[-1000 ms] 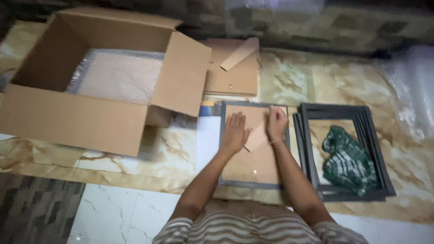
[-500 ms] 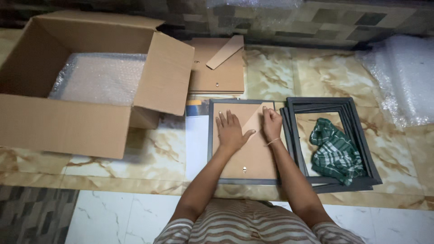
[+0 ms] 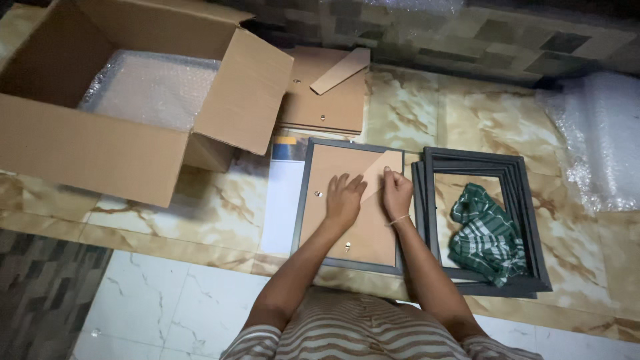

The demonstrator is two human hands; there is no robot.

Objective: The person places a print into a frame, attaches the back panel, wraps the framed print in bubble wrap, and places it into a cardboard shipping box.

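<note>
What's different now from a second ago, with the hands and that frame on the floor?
The left hand stays flat on the brown backing board of the grey frame. The right hand has shifted a little up the stand flap, and now pinches its edge. The cardboard box, the stack of empty frames and the green cloth lie as before; only the view moved.

Beige marble floor with brown veining; white marble tiles nearer; dark patterned tiles at left; mottled tiled wall behind; dim light.
</note>
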